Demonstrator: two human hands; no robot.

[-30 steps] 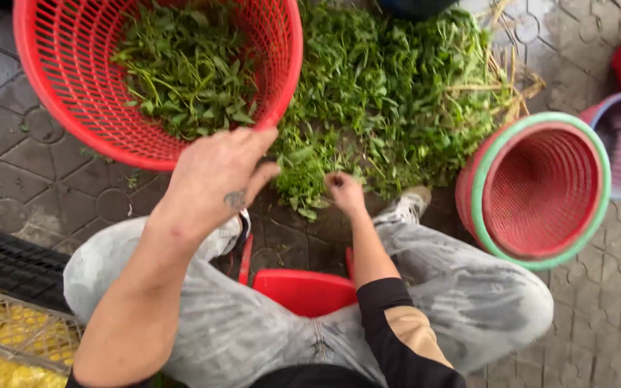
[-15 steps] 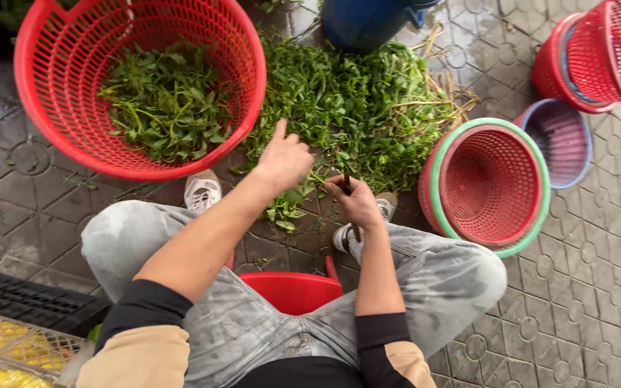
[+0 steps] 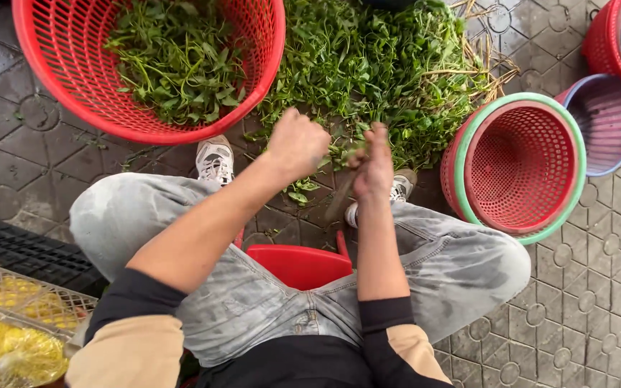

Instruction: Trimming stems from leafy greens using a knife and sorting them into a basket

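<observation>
My left hand (image 3: 297,144) and my right hand (image 3: 372,169) meet in front of my knees, over the near edge of a pile of leafy greens (image 3: 382,65) on the paved ground. The left hand is closed around a few green stems (image 3: 339,152) that run across to the right hand. The right hand grips a thin dark blade-like tool (image 3: 339,202) that points down toward my shoe. The hands hide how the stems are pinched. A large red mesh basket (image 3: 52,93) at the upper left holds sorted greens (image 3: 174,65).
A red basket with a green rim (image 3: 468,136) lies tilted at the right, with a purple basket (image 3: 605,122) and red baskets (image 3: 612,43) behind it. I sit on a red stool (image 3: 300,262). A wire crate with yellow contents (image 3: 16,316) and a black grate (image 3: 23,251) are at the lower left.
My left hand pulled back from the pile's edge toward my right hand, and both now meet with stems between them. The view shifted closer over the hands.
</observation>
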